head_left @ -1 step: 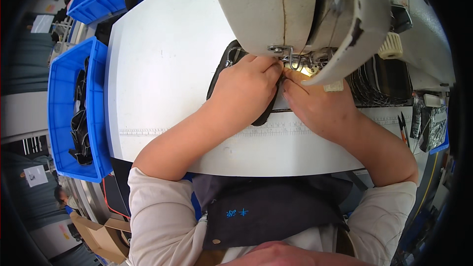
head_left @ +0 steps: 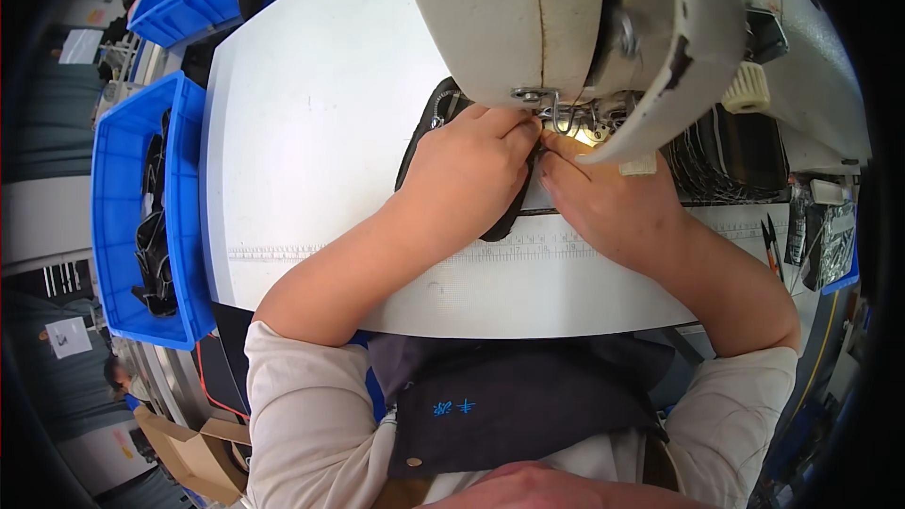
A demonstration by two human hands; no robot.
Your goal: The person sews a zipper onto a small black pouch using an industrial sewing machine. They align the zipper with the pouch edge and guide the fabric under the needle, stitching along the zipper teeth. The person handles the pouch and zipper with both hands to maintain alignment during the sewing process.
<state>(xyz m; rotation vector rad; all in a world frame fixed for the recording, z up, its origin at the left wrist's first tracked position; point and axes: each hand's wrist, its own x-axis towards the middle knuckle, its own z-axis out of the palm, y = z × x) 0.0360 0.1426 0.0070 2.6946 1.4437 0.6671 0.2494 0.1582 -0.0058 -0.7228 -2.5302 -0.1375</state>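
Note:
A black fabric piece with a zipper (head_left: pixel 421 143), like a small pouch, lies under the head of a white sewing machine (head_left: pixel 509 14). My left hand (head_left: pixel 471 165) rests over it, fingers bent and closed on the fabric beside the presser foot. From the other side my right hand (head_left: pixel 608 193) pinches the edge of the same piece, its fingertips meeting the left ones just in front of the lit needle area (head_left: pixel 589 130). Both hands and the machine head hide most of the fabric and the point under the needle.
Left of the white table (head_left: pixel 302 151) stands a blue bin (head_left: pixel 106 217) holding black pieces; another blue bin (head_left: pixel 193 9) is farther back. Right of the machine sits a stack of black fabric pieces (head_left: pixel 731 155). Pens (head_left: pixel 771 245) lie near the right edge, and a cardboard box (head_left: pixel 193 457) is at lower left.
A metal part in the slot of the machine head sits lower than before. My hands and the fabric show no visible shift.

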